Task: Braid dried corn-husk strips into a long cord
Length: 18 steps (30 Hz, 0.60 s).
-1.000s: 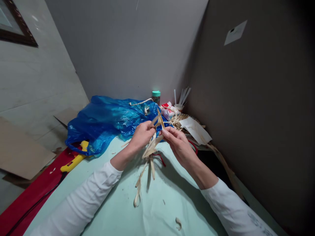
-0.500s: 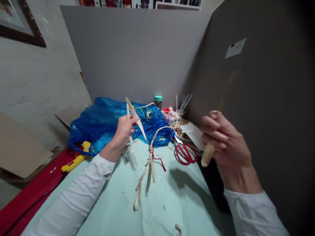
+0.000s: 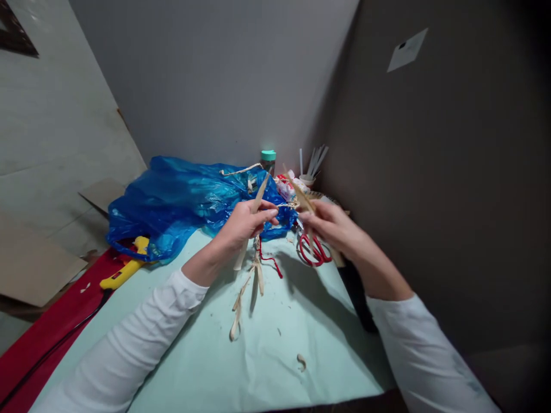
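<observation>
My left hand [image 3: 245, 222] is closed on a pale dried leaf strip [image 3: 259, 195] that sticks up past the fingers and down below the palm. My right hand [image 3: 331, 226] is closed on a second tan strip [image 3: 299, 194] that points up and left. Both hands hover close together above the pale green table sheet [image 3: 267, 344]. A braided strip with a red thread [image 3: 253, 275] lies on the sheet just below them. Red-handled scissors [image 3: 313, 252] lie under my right hand.
A crumpled blue plastic bag [image 3: 181, 201] fills the back left. A yellow glue gun [image 3: 124, 269] lies on a red mat [image 3: 55, 332]. A teal-capped jar [image 3: 268, 160], a cup of white sticks [image 3: 310, 172] and a woven piece sit in the corner. Grey partition boards close in behind and on the right.
My right hand has come back from the far right to the middle, close to my left hand. My left hand has dropped slightly with its strip. The view has tilted down.
</observation>
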Each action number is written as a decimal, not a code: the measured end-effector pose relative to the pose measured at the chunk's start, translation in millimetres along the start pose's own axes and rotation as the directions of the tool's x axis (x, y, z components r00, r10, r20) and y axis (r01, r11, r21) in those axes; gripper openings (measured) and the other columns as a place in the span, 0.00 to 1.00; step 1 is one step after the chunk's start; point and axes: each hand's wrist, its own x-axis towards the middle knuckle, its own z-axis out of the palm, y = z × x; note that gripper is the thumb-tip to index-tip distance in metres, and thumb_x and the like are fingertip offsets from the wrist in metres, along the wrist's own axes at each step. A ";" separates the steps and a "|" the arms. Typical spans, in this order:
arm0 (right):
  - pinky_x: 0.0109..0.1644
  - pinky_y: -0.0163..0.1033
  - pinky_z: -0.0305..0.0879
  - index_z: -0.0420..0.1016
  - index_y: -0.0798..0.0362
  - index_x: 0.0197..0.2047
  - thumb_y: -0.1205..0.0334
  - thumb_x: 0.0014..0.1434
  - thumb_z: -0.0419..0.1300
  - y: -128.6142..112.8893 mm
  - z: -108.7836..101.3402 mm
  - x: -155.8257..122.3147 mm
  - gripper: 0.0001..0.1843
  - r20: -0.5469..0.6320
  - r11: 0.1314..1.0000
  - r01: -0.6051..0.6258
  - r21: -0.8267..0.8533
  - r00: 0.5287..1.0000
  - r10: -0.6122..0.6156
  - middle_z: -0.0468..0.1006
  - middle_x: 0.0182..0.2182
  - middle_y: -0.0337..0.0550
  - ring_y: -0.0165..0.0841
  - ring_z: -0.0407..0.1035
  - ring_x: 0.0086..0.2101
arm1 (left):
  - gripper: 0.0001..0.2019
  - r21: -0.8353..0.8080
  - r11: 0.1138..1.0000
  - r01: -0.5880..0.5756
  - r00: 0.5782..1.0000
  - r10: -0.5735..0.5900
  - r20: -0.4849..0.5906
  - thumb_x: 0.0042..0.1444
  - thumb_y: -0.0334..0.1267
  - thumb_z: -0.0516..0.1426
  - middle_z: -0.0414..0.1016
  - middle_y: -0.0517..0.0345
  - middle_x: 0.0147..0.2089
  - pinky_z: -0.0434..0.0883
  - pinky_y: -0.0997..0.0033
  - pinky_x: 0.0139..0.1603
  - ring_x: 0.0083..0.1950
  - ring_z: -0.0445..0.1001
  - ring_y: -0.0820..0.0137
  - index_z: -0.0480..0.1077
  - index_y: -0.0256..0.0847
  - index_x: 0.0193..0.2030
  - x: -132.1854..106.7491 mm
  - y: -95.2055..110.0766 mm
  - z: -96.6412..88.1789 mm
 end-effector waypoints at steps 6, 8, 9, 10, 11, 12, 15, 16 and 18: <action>0.30 0.41 0.55 0.70 0.58 0.38 0.65 0.59 0.54 29.8 -53.6 -3.6 0.07 -0.320 0.457 -0.345 -0.820 0.938 0.134 0.75 0.28 0.59 0.46 0.71 0.30 | 0.04 -0.137 0.959 0.249 0.968 -0.250 0.008 0.53 0.30 0.59 0.75 0.51 0.28 0.46 0.81 0.15 0.15 0.54 0.85 0.69 0.32 0.35 5.1 -19.0 -25.3; 0.33 0.46 0.58 0.70 0.60 0.40 0.68 0.58 0.54 33.7 -52.8 -7.2 0.08 -0.346 0.455 -0.358 -0.815 0.931 0.113 0.76 0.32 0.66 0.52 0.72 0.35 | 0.03 -0.183 0.941 0.284 0.957 -0.291 -0.009 0.53 0.28 0.58 0.74 0.52 0.27 0.45 0.82 0.15 0.15 0.53 0.85 0.68 0.32 0.34 1.8 -22.7 -32.8; 0.36 0.48 0.60 0.70 0.61 0.41 0.68 0.58 0.54 31.9 -48.2 -8.6 0.09 -0.350 0.465 -0.345 -0.815 0.933 0.080 0.75 0.35 0.69 0.54 0.71 0.38 | 0.02 -0.202 0.935 0.291 0.954 -0.300 -0.019 0.53 0.28 0.58 0.73 0.52 0.26 0.44 0.83 0.15 0.15 0.53 0.85 0.67 0.32 0.33 -1.3 -23.2 -35.2; 0.39 0.49 0.61 0.71 0.61 0.43 0.67 0.59 0.54 27.4 -40.8 -9.8 0.10 -0.339 0.489 -0.312 -0.814 0.940 0.035 0.75 0.39 0.70 0.55 0.70 0.42 | 0.01 -0.217 0.932 0.291 0.953 -0.303 -0.025 0.53 0.27 0.57 0.73 0.53 0.25 0.44 0.83 0.15 0.15 0.53 0.85 0.67 0.32 0.33 -5.2 -22.8 -35.8; 0.42 0.49 0.61 0.70 0.60 0.46 0.65 0.60 0.54 20.6 -30.7 -10.7 0.11 -0.313 0.522 -0.262 -0.812 0.950 -0.011 0.74 0.44 0.69 0.53 0.69 0.45 | 0.01 -0.223 0.931 0.288 0.954 -0.300 -0.019 0.54 0.27 0.55 0.72 0.54 0.25 0.44 0.83 0.15 0.15 0.52 0.85 0.67 0.32 0.33 -9.9 -21.8 -34.4; 0.45 0.48 0.62 0.71 0.59 0.47 0.63 0.63 0.53 12.0 -18.3 -11.3 0.12 -0.267 0.587 -0.176 -0.790 0.961 -0.070 0.74 0.46 0.66 0.51 0.69 0.46 | 0.02 -0.222 0.933 0.285 0.956 -0.293 -0.006 0.55 0.27 0.54 0.72 0.54 0.25 0.45 0.83 0.15 0.15 0.52 0.85 0.67 0.32 0.32 -15.3 -20.4 -30.7; 0.44 0.37 0.65 0.73 0.53 0.47 0.55 0.67 0.49 -14.3 27.3 -12.8 0.16 -0.050 0.876 0.188 -0.443 0.971 -0.234 0.78 0.41 0.47 0.36 0.72 0.40 | 0.06 -0.171 0.948 0.267 0.957 -0.240 0.165 0.58 0.30 0.52 0.72 0.54 0.27 0.47 0.82 0.15 0.15 0.53 0.85 0.69 0.31 0.34 -33.0 -16.5 -8.5; 0.39 0.35 0.66 0.74 0.52 0.45 0.52 0.67 0.48 -20.5 42.1 -13.4 0.17 0.049 0.947 0.266 -0.178 0.964 -0.261 0.78 0.37 0.43 0.33 0.72 0.35 | 0.06 -0.150 0.949 0.276 0.947 -0.242 0.212 0.58 0.31 0.52 0.70 0.56 0.25 0.46 0.82 0.15 0.14 0.52 0.85 0.68 0.32 0.32 -39.0 -15.5 0.0; 0.26 0.33 0.63 0.73 0.52 0.41 0.50 0.67 0.47 -26.6 64.5 -14.7 0.18 0.135 0.953 0.196 0.229 0.964 -0.231 0.75 0.30 0.39 0.29 0.68 0.24 | 0.08 -0.096 0.949 0.300 0.922 -0.262 0.286 0.58 0.34 0.53 0.69 0.58 0.23 0.47 0.82 0.15 0.15 0.52 0.84 0.67 0.33 0.30 -49.8 -12.8 12.6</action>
